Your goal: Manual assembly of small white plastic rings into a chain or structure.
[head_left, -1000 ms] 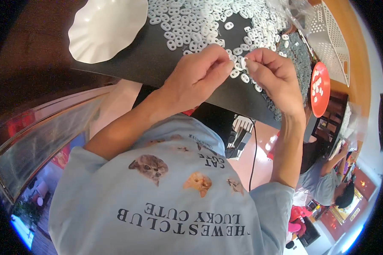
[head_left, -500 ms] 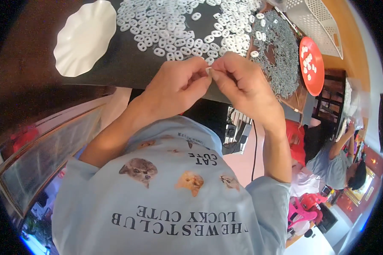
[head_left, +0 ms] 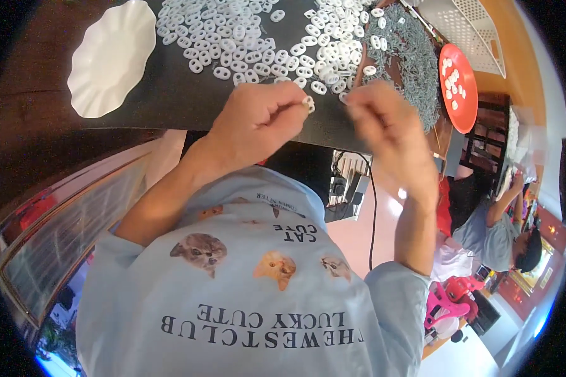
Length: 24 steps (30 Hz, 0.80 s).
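Observation:
My left hand (head_left: 258, 116) is closed, pinching a small white oval piece with two holes (head_left: 309, 104) between thumb and forefinger at the table's near edge. To its right, my right hand (head_left: 387, 122) is apart from that piece, its fingers smeared by motion. The fingertips are near the edge of a spread of similar white two-hole pieces (head_left: 229, 47) on the dark table (head_left: 188, 100). Right of these lies a heap of small thin grey parts (head_left: 415, 69), too fine to name, with a few white pieces on it.
A white wavy-edged dish (head_left: 112, 60) stands at the left. A red plate (head_left: 459, 119) holding several white pieces sits at the right, near a white perforated basket (head_left: 462, 28). A black cable (head_left: 374, 213) hangs below the table. Another person (head_left: 497, 235) is farther right.
My hands were together at the white piece. The right hand has let go and moved away to the right, while the left keeps the piece.

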Tool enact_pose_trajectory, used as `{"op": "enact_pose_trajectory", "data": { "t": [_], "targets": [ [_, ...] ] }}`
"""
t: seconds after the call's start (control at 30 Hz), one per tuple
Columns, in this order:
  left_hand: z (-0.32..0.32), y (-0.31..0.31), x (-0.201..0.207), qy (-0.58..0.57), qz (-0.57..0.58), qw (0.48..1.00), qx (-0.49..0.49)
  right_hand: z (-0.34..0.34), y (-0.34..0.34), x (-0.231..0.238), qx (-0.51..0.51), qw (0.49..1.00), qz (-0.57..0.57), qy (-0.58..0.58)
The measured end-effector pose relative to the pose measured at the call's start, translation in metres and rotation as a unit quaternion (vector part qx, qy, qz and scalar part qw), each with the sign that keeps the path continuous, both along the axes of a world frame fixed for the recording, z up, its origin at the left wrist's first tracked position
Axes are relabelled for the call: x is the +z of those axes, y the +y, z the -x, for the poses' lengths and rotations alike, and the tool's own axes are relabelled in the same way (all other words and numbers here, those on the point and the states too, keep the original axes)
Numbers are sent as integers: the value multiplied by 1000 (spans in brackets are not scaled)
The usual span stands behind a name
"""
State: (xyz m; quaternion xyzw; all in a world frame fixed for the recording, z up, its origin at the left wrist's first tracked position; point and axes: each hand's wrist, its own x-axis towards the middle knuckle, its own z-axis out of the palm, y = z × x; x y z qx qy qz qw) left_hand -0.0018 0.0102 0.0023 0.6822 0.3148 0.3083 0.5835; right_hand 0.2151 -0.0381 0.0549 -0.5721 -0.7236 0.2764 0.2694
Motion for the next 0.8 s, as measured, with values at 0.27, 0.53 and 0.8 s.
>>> {"op": "enact_pose_trajectory", "data": {
  "t": [0.27,0.53,0.8],
  "targets": [
    [8,6,-9,-28,104,994,19,-85,33,-20,-12,974,7,-226],
    [7,5,-11,-24,118,992,30,-114,52,-22,-46,964,-11,-261],
    [6,7,-13,-18,114,993,26,-113,48,-26,13,956,-26,-290]
  ]
}}
